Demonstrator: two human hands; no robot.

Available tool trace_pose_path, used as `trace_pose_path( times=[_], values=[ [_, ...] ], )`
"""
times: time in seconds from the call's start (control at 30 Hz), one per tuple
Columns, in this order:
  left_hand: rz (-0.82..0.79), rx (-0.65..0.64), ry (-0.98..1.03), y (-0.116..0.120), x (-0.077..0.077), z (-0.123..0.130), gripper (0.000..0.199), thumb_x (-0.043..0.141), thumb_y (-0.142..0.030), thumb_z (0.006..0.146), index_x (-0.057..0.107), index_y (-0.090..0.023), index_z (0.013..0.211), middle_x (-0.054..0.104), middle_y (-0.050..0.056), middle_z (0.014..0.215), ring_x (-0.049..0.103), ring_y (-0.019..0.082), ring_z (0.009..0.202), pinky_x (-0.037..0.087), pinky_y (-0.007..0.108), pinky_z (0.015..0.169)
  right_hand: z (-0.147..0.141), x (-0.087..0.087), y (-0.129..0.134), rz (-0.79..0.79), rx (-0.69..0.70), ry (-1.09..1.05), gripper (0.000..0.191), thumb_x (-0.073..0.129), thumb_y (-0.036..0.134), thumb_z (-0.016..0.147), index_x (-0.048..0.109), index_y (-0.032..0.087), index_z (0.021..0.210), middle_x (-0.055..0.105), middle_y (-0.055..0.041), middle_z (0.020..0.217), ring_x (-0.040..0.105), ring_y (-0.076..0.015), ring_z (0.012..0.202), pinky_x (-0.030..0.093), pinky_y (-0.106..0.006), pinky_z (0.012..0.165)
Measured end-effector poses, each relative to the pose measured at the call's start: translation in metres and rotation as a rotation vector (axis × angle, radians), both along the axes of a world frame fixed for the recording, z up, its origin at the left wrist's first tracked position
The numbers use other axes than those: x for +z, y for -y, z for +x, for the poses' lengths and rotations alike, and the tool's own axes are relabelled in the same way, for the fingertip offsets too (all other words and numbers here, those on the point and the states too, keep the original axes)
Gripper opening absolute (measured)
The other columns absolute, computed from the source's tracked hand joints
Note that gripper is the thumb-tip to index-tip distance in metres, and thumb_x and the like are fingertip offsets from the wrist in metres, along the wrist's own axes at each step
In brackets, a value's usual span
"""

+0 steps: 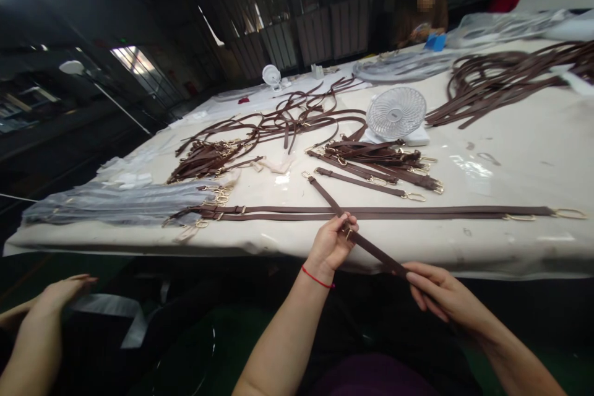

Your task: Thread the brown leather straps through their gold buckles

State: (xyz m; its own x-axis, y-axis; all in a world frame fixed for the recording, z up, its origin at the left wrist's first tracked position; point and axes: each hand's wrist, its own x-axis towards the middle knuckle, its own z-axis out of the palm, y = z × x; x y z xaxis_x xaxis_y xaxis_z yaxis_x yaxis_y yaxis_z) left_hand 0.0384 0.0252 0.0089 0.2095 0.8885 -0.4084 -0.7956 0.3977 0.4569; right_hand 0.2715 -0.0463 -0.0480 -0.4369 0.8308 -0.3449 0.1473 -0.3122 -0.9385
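A brown leather strap [378,252] with a gold buckle runs between my two hands, over the front edge of the table. My left hand [333,240], a red cord at its wrist, is closed around the strap near the buckle. The strap's far end, with a gold clasp, points away across the table. My right hand [431,289] pinches the near end, lower and to the right. Behind my hands, two long brown straps [278,210] lie side by side along the edge. A shorter strap [362,182] with a gold clasp rests just beyond them.
A white fan [396,112] stands amid piles of brown straps [385,158]. Plastic-wrapped straps [116,201] lie at the left. More long straps [510,77] are heaped at the right. A co-worker's hands [55,297] show at lower left; another person [420,15] sits across the table.
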Motion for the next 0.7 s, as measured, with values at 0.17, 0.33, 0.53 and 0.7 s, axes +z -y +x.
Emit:
trace_pose_path(
  times=[0.17, 0.33, 0.53, 0.7],
  values=[
    [0.177, -0.015, -0.292, 0.013, -0.010, 0.023, 0.024, 0.073, -0.025, 0.074, 0.055, -0.013, 0.084, 0.058, 0.003, 0.069, 0.049, 0.008, 0.057, 0.033, 0.017, 0.047, -0.025, 0.018, -0.014, 0.067, 0.015, -0.066, 0.035, 0.049, 0.050, 0.093, 0.051, 0.015, 0.092, 0.056, 0.0032, 0.054, 0.033, -0.0030, 0.030, 0.015, -0.016, 0.034],
    [0.148, -0.133, -0.244, 0.022, -0.013, 0.031, 0.035, 0.068, -0.043, 0.079, 0.056, -0.013, 0.093, 0.061, 0.006, 0.076, 0.042, 0.007, 0.050, 0.026, 0.018, 0.043, -0.057, 0.037, -0.022, 0.150, -0.063, -0.201, 0.031, 0.052, 0.047, 0.092, 0.045, 0.018, 0.090, 0.060, 0.0015, 0.062, 0.044, -0.0059, 0.036, 0.026, -0.016, 0.037],
    [0.216, -0.307, -0.086, 0.023, -0.004, 0.011, 0.019, 0.068, -0.023, 0.081, 0.060, -0.011, 0.092, 0.057, 0.002, 0.076, 0.030, 0.001, 0.045, 0.032, 0.016, 0.046, -0.063, 0.042, -0.022, 0.156, -0.123, -0.320, 0.031, 0.060, 0.044, 0.088, 0.044, 0.019, 0.095, 0.063, -0.0015, 0.075, 0.061, -0.0141, 0.057, 0.043, -0.023, 0.052],
    [0.083, -0.130, -0.038, 0.014, -0.001, -0.003, 0.013, 0.069, -0.010, 0.076, 0.060, -0.008, 0.085, 0.058, 0.004, 0.082, 0.029, -0.002, 0.045, 0.026, 0.012, 0.040, -0.047, 0.033, -0.018, 0.183, 0.008, -0.134, 0.032, 0.056, 0.046, 0.090, 0.058, 0.015, 0.086, 0.065, -0.0052, 0.076, 0.059, -0.0164, 0.070, 0.046, -0.028, 0.068]
  ],
)
